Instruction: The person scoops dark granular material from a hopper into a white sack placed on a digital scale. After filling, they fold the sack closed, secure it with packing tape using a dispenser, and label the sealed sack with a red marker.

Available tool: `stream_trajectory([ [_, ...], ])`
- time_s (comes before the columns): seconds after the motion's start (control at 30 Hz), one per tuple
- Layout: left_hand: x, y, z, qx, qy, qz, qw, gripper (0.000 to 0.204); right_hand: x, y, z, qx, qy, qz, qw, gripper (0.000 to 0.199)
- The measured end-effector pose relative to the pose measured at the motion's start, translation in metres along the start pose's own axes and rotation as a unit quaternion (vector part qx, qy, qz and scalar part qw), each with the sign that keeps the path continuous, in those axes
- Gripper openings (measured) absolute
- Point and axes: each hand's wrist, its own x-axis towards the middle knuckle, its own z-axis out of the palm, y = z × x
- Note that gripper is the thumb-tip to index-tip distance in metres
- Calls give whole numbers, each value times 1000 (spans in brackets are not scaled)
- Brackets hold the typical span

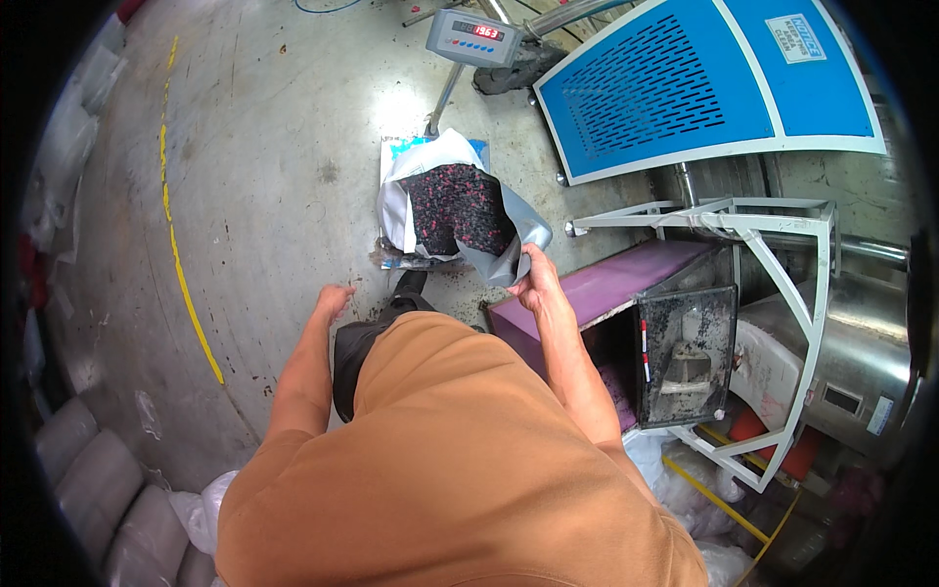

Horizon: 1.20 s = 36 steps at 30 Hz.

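A white sack (pixel 396 210) with a grey inner face stands open on a floor scale (pixel 395 149). Dark granules flecked with pink (pixel 455 205) fill it. My right hand (pixel 534 280) grips the turned-out grey rim of the sack at its near right side. Left of the sack and apart from it, my left hand (pixel 335 300) hangs in the air with nothing in it, its fingers loosely bent and slightly apart. A grey scale display (pixel 474 39) with lit red digits stands on a post behind the sack. The sack hides most of the scale platform.
To the right stand a blue slotted machine cabinet (pixel 646 88), a white metal frame (pixel 812 323) and a purple box-like chute (pixel 606 284) with a dark tray (pixel 687 357). Grey wrapped bundles (pixel 93 479) lie at lower left. A yellow line (pixel 176 245) marks the concrete floor.
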Motion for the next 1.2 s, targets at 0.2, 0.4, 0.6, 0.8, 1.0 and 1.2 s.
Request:
stream_trajectory([
  [0.2, -11, 3, 7, -43, 48, 4, 998, 36, 3, -3, 2, -17, 11, 4, 1000, 44],
  [0.4, -9, 0, 4, -45, 41, 7, 998, 35, 4, -2, 4, -20, 1, 9, 1000, 46],
  [0.6, -11, 6, 6, -48, 38, 3, 998, 33, -2, -7, 4, -25, 6, 4, 1000, 49],
  [0.8, 1, 2, -3, 2, -1, -7, 1000, 51, -10, -10, 11, -30, 15, -18, 999, 50],
  [1.0, -2, 3, 4, -10, 48, 12, 999, 42, -6, -12, 5, -27, 10, -21, 999, 50],
  [1.2, -7, 3, 3, -24, 34, 9, 999, 44, -8, -12, 6, -12, 16, -18, 1000, 49],
])
